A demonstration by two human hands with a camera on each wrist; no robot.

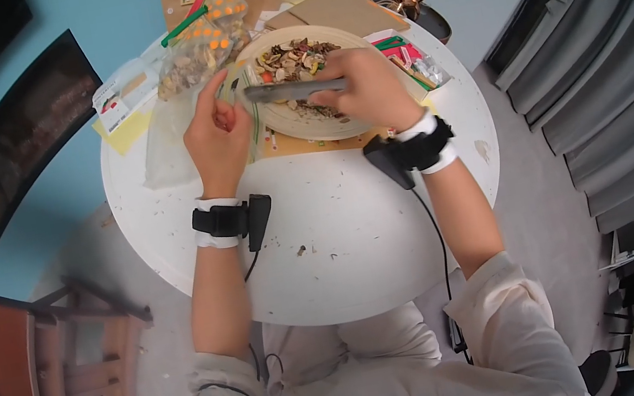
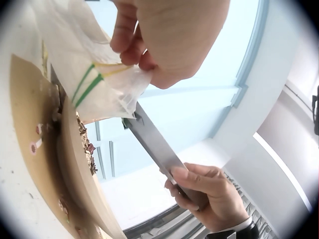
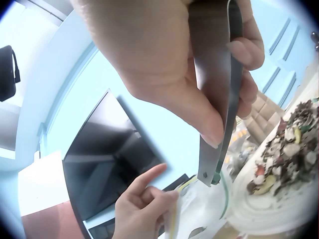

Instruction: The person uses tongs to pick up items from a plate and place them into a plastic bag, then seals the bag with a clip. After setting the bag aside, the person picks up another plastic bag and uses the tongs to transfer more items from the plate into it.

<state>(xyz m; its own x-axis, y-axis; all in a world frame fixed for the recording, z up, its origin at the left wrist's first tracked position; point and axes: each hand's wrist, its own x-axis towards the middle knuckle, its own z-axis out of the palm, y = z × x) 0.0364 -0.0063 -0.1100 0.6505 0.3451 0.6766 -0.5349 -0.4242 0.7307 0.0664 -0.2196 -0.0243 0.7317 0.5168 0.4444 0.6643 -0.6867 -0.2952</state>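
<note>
In the head view, the right hand (image 1: 375,86) grips metal tongs (image 1: 289,90) above a plate (image 1: 351,128) of dried pieces (image 1: 291,60), right of the left hand (image 1: 219,141). In the left wrist view, the left hand pinches a clear bag (image 2: 92,79), the tongs' tips at its mouth. In the right wrist view, a small green bit (image 3: 216,179) sits between those tips, below the right hand's fingers (image 3: 212,130).

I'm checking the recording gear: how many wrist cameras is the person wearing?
2: the left wrist camera and the right wrist camera, each strapped on the side of its wrist that faces the other. Both wrists show, so none seems hidden.
</note>
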